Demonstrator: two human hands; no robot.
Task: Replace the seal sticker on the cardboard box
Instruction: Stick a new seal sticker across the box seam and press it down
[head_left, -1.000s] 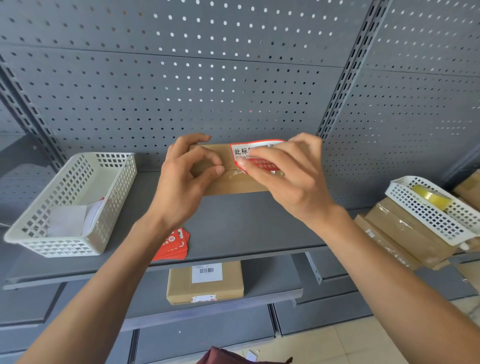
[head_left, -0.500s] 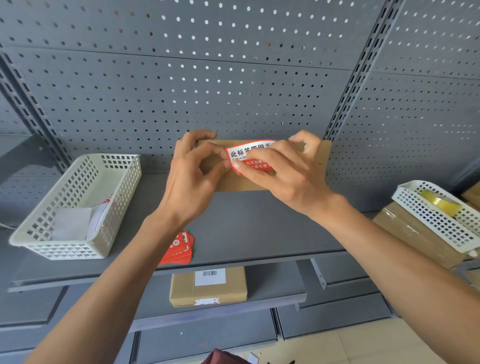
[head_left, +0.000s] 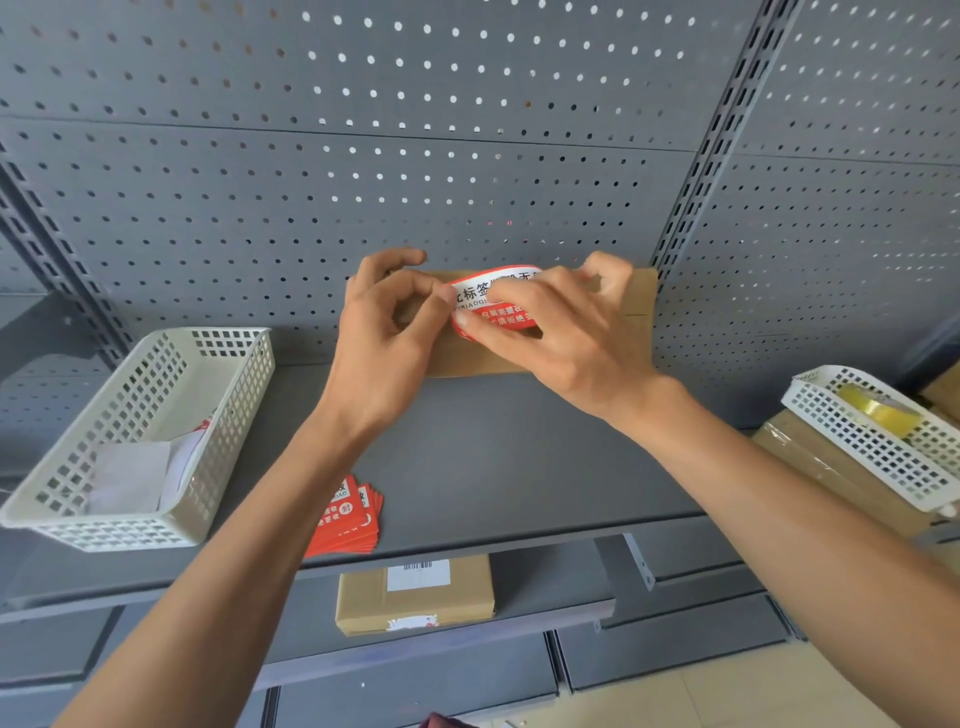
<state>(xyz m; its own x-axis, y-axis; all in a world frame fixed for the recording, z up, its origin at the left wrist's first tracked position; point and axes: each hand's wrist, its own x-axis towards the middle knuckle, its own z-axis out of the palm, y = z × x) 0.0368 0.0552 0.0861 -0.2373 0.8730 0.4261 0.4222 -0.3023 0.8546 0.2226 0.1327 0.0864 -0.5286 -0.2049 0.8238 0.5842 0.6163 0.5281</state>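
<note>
Left basket (head_left: 156, 431) on the shelf (head_left: 519, 467), white paper scraps inside; not part of this step. Sticker stack (head_left: 345, 519) lies near the shelf front, spare if this one tears.

Left hand (head_left: 384, 338) braces the box (head_left: 641, 322), which stands on edge at the back of the shelf against the pegboard (head_left: 467, 156). Its fingers (head_left: 441, 296) are curled narrow, thumb and forefinger meeting at the sticker's left edge; whether they grip that edge or just press it I cannot tell.

Sticker (head_left: 488, 296), red and white, sits over the box's flap seam, partly hidden by both hands. Right hand (head_left: 566, 332) lies flat-ish over it, fingers spread and pressing.

Likely step: pressing the new sticker down. To do it well: keep the box pushed against the pegboard so it does not tip, rub from the centre outward to both ends, and press hard along the seam and the corners. Avoid lifting the edge again; it may crease.

Right basket (head_left: 878, 436) with tape roll (head_left: 878, 413): leave it.
</note>
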